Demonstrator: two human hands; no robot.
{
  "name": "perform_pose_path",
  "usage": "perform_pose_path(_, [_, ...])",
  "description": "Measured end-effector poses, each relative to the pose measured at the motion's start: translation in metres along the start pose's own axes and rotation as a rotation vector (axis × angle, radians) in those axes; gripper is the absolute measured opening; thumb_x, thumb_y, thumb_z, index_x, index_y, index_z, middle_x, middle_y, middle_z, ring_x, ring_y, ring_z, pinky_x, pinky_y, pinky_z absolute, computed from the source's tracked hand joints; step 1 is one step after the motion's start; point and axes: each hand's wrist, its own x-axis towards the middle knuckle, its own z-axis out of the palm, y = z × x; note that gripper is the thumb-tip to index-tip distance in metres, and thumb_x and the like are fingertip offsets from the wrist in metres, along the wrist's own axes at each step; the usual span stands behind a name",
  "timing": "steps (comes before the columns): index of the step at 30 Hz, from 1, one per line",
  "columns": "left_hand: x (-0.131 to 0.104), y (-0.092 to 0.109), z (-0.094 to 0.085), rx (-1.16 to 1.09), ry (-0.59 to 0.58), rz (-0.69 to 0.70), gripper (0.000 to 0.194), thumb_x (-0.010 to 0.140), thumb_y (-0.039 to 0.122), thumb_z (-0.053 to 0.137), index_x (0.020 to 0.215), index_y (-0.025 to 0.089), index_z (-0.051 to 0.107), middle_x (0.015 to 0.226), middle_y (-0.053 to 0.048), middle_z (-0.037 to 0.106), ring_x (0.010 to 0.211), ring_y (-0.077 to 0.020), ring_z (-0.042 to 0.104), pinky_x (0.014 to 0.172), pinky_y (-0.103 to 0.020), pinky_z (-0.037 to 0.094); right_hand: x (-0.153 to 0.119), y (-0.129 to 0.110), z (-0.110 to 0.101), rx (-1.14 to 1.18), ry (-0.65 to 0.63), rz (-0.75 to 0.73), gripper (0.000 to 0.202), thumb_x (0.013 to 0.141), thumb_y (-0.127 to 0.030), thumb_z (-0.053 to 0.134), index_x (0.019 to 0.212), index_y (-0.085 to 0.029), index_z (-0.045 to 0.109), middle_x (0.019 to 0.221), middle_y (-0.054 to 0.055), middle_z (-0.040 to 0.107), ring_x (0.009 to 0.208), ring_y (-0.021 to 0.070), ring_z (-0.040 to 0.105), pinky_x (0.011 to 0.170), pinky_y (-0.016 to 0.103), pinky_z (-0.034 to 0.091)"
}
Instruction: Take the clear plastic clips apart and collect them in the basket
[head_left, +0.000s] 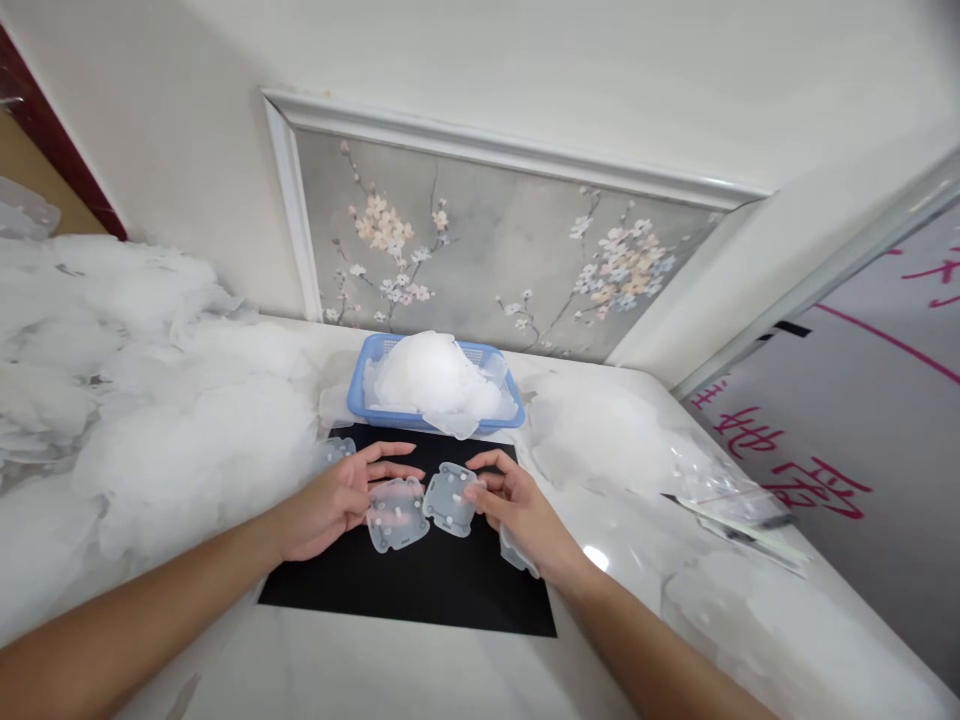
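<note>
My left hand [326,508] grips a translucent plastic piece [397,532] by its left side, and some of its fingers stretch out past the piece. In a pinch between thumb and fingers, my right hand [525,515] has a second translucent plastic piece [446,488]. Both pieces are flat and roughly square, with notched edges and small round studs. They are side by side over a black mat [405,600], their near edges almost touching. Another such piece [517,553] is partly hidden beneath my right hand, and one more [334,452] lies behind my left hand.
A blue basket [360,408] heaped with translucent pieces stands behind the mat. Large piles of whitish pieces [187,450] cover the left side, with another pile [600,435] at the right. A pen-like tool [739,530] lies on the right. The wall [480,240] rises behind the basket.
</note>
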Motion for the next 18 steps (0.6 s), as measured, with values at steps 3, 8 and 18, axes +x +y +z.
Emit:
perform_pose_path(3, [0.001, 0.000, 0.000, 0.000, 0.012, 0.005, 0.080, 0.057, 0.003, 0.055, 0.134, 0.024, 0.047, 0.134, -0.010, 0.060, 0.127, -0.0305, 0.056, 0.102, -0.046, 0.050, 0.000, 0.000, 0.000, -0.017, 0.001, 0.022, 0.037, 0.073, -0.046, 0.077, 0.096, -0.023, 0.059, 0.064, -0.005, 0.059, 0.052, 0.0103, 0.043, 0.047, 0.023, 0.023])
perform_pose_path(8, [0.000, 0.000, -0.001, -0.005, 0.019, 0.013, 0.076, 0.060, 0.004, 0.056, 0.133, 0.024, 0.049, 0.131, -0.009, 0.061, 0.126, -0.0300, 0.057, 0.102, -0.047, 0.049, -0.002, -0.003, 0.000, -0.044, 0.016, 0.014, 0.025, 0.076, -0.040, 0.070, 0.094, -0.023, 0.065, 0.066, -0.002, 0.060, 0.054, 0.0119, 0.042, 0.049, 0.025, 0.023])
perform_pose_path(18, [-0.005, 0.001, 0.021, 0.158, -0.074, 0.037, 0.078, 0.073, 0.013, 0.072, 0.140, 0.034, 0.040, 0.152, -0.009, 0.037, 0.126, -0.0272, 0.054, 0.098, -0.043, 0.048, -0.004, -0.005, 0.024, -0.253, -0.014, -0.027, 0.026, 0.071, -0.043, 0.078, 0.083, -0.023, 0.067, 0.057, -0.007, 0.042, 0.051, 0.0106, 0.036, 0.052, 0.026, 0.029])
